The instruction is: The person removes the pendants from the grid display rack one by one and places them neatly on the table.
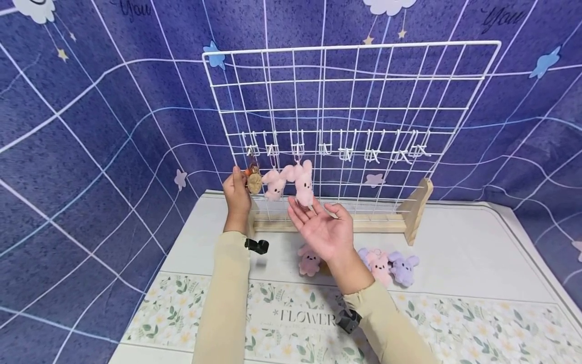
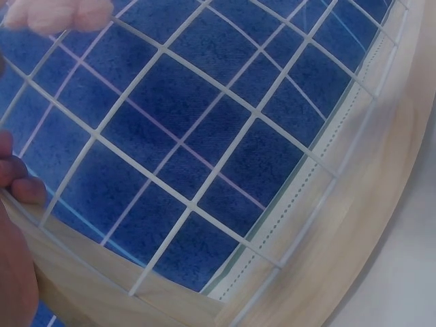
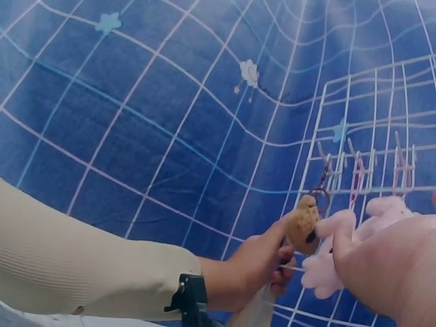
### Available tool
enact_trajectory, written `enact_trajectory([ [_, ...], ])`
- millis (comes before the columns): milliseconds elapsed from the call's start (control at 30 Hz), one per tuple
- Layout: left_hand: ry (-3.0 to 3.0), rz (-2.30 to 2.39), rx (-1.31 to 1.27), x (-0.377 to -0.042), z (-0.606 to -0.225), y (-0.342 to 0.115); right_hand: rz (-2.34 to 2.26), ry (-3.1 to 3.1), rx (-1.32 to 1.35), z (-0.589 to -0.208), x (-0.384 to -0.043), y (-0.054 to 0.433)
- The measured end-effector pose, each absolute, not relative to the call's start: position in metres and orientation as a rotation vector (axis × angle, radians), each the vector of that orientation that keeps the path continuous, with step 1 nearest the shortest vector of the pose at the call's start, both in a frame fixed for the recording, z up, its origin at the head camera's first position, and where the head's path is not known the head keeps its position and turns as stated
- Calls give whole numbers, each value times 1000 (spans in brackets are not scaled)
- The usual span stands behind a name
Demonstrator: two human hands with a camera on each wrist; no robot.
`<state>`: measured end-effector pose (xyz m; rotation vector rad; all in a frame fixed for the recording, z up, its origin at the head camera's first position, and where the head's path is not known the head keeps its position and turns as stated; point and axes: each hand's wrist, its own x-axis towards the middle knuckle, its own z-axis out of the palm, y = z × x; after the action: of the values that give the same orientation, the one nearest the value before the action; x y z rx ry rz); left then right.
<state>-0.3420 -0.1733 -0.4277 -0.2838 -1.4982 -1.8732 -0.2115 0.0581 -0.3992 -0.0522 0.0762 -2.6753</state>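
At the left edge of the white wire grid rack [image 1: 352, 108], my left hand [image 1: 237, 194] grips the rack's side by its wooden upright. Beside its fingers hangs a tan keychain [image 1: 254, 183] with an orange bit, also seen in the right wrist view as a brown charm [image 3: 303, 225] on a ring. Two pink bunny plush keychains hang to its right: a left one [image 1: 274, 186] and a right one [image 1: 303, 183]. My right hand [image 1: 325, 230] is palm up under the right plush, fingers extended. Whether the fingertips touch it I cannot tell.
More white hooks [image 1: 345, 153] line the rack to the right. The rack stands on a wooden base [image 1: 377, 222]. On the table lie a pink plush [image 1: 309, 263], partly behind my right hand, and a pink and purple cluster, including a purple plush [image 1: 403, 269]. A floral mat [image 1: 477, 323] covers the front.
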Motion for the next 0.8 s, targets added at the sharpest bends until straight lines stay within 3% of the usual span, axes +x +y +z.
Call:
enact_trajectory([
  [800, -1494, -1872, -289, -343, -429, -173, -2630, 251, -502, -368, -190, 69],
])
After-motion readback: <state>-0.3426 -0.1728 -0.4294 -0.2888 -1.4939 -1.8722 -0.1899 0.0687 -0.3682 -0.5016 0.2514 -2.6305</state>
